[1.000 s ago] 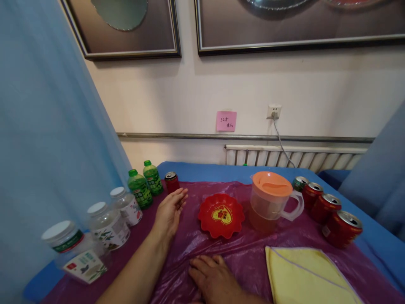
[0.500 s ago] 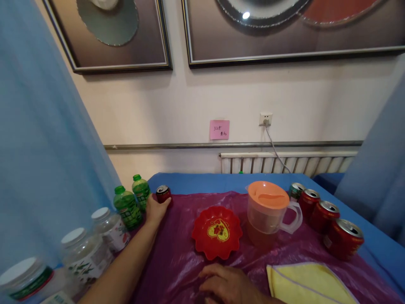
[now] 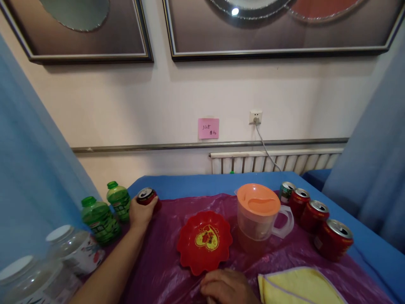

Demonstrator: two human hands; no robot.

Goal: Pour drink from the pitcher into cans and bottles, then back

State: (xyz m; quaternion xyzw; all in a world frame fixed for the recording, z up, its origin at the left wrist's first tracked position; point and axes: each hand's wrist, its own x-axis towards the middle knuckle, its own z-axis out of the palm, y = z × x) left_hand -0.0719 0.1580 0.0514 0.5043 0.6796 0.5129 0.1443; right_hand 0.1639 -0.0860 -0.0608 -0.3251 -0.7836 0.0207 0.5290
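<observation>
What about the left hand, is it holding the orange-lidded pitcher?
No, the left hand is wrapped around a red drink can.

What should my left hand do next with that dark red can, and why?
Probably lift the dark red can gently, straight up. Your left hand has its thumb and fingers around its sides, and the farther green bottle stands close on the left, so a sideways start might knock it.

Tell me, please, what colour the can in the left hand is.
The can is dark red below a silver-coloured top; the head view shows it best.
</observation>
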